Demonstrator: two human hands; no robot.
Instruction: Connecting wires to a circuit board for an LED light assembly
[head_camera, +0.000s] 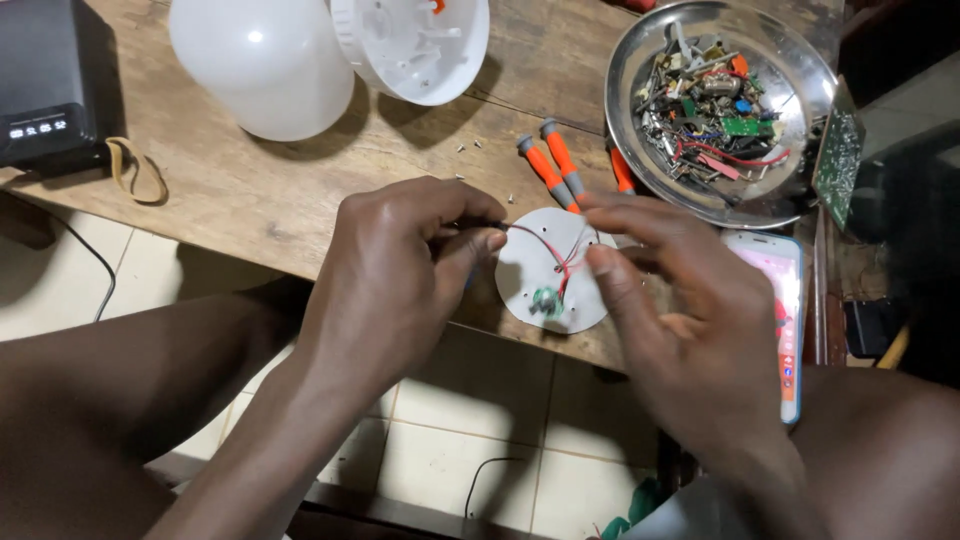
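The left hand (400, 270) is pinching a thin red wire (545, 247) running across the round white circuit disc (550, 270), which is lying near the wooden worktop (300, 190) edge. The right hand (680, 320), fingers loosely spread, is touching the disc's rim at 3 o'clock. 2 orange screwdrivers (550, 165) are lying at 12 o'clock.

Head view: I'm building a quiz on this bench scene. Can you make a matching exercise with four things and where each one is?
Things:
1. white disc
2. metal bowl
3. rubber band
4. phone

Places:
A. far left, beside a black box
B. between the left hand and right hand
C. top right, full of scrap parts
D. partly under the right hand

Pairs: 1-B, 2-C, 3-A, 4-D
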